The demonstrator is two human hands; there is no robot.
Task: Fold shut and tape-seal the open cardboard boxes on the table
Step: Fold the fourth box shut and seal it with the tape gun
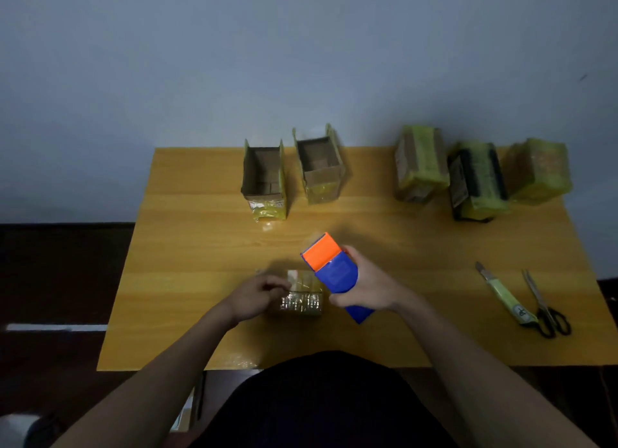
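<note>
Two open boxes (264,180) (320,166) show only bare cardboard inside.

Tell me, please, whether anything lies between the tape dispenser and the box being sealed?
Nothing visible does. The right hand holds the tape dispenser right beside the box, which the left hand steadies; the open boxes stand farther back.

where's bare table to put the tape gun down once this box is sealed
Bare: the middle strip between the open boxes and the tape dispenser, and the left side. Crowded: the far right with sealed boxes, and by the knife and scissors.
</note>
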